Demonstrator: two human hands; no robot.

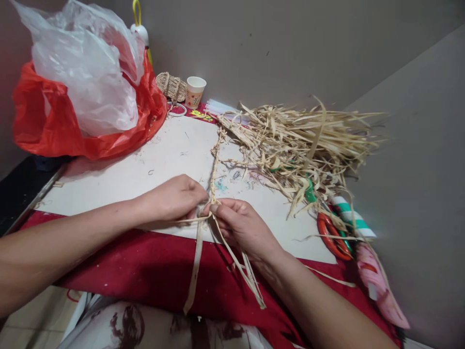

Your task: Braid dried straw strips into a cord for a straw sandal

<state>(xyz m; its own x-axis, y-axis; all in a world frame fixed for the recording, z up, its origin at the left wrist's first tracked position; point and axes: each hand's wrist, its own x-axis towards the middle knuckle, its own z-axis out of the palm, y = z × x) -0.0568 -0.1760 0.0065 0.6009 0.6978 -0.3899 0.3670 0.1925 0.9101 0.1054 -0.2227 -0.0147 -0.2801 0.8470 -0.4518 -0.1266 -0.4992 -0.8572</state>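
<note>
A thin braid of pale dried straw (214, 174) runs from the far side of the white board down to my hands. My right hand (238, 223) pinches its lower end between thumb and fingers. Just left of it, my left hand (181, 196) is closed with curled fingers, and a straw strand passes out beneath it; its fingertips are partly hidden. From the braid's end, one flat strand (195, 271) hangs over the table edge, and other loose strands (243, 266) droop below my right hand.
A heap of dried straw (301, 140) lies at the back right. Red-handled scissors (329, 237), a striped roll (352, 218) and a pink bundle (378, 281) sit at the right edge. A red plastic bag (47, 116), paper cup (195, 92) and woven straw piece (170, 87) stand behind.
</note>
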